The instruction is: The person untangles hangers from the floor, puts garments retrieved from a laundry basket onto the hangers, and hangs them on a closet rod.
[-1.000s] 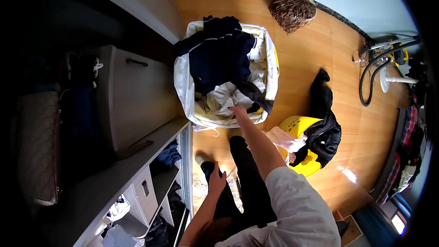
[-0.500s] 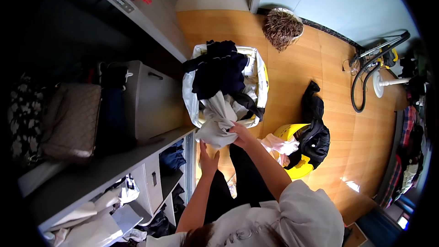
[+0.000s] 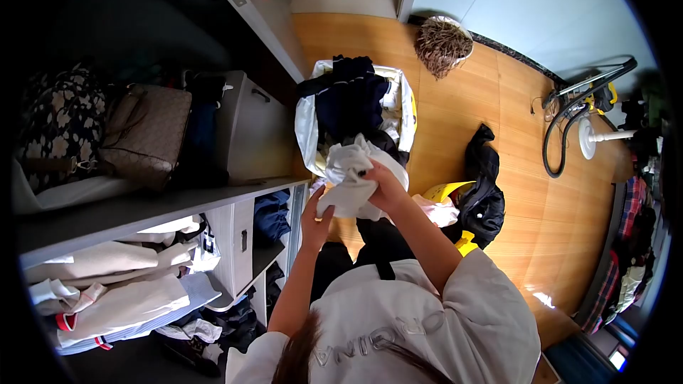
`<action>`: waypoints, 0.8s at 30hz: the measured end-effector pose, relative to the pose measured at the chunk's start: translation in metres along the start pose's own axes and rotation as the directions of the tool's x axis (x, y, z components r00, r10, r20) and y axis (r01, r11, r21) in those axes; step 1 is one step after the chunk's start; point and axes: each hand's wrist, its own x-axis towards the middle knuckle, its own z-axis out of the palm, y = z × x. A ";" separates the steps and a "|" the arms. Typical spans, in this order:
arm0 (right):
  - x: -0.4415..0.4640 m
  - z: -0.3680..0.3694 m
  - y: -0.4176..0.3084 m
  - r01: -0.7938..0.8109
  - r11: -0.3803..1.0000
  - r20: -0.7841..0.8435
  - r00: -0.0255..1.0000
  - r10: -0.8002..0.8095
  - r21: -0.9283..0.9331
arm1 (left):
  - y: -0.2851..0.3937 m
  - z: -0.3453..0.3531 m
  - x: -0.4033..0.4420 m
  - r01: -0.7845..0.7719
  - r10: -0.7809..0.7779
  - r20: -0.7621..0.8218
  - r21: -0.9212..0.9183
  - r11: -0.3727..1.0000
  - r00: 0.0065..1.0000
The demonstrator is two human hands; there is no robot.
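Note:
A crumpled white garment (image 3: 350, 179) is bunched between my hands, above the near edge of a lined laundry basket (image 3: 306, 131). My right hand (image 3: 385, 186) is closed around its right side. The cloth's left edge lies between the thumb and fingers of my left hand (image 3: 315, 219). Dark navy clothing (image 3: 350, 103) is heaped in the basket, with white pieces along its right side. The garment's exact kind cannot be told from its folds.
On the right, a yellow tub (image 3: 466, 243) holds pink cloth (image 3: 437, 210) and a black jacket (image 3: 481, 206) hanging out. Shelves with folded clothes (image 3: 128, 306) and a handbag (image 3: 146, 135) line the left. A twig-filled basket (image 3: 442, 46) and vacuum cleaner (image 3: 601, 96) stand farther off.
The white garment has been lifted up and drawn together off the basket's contents. My left hand, earlier spread beneath it, now has its edge between thumb and fingers. The view has shifted slightly.

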 end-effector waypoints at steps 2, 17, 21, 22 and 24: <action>0.004 -0.003 0.004 0.069 0.997 -0.104 0.992 -0.071 -0.015 | -0.011 -0.012 -0.011 0.173 -0.173 -0.031 0.006 0.985 0.984; -0.001 -0.076 0.157 -0.378 0.882 -0.544 0.695 0.471 0.282 | 0.078 -0.057 -0.053 0.122 -0.167 -0.142 -0.278 0.953 0.976; 0.010 -0.066 0.161 -0.150 0.937 -0.192 0.957 0.218 0.315 | 0.084 -0.081 -0.080 0.080 -0.077 0.024 -0.161 0.984 0.997; 0.006 -0.051 0.156 -0.099 0.937 -0.205 0.963 0.175 0.335 | 0.087 -0.091 -0.087 0.092 -0.077 0.114 -0.131 0.987 0.991; 0.011 -0.054 0.163 -0.131 0.948 -0.258 0.943 0.209 0.289 | 0.100 -0.105 -0.102 0.099 -0.078 0.186 -0.103 0.990 0.979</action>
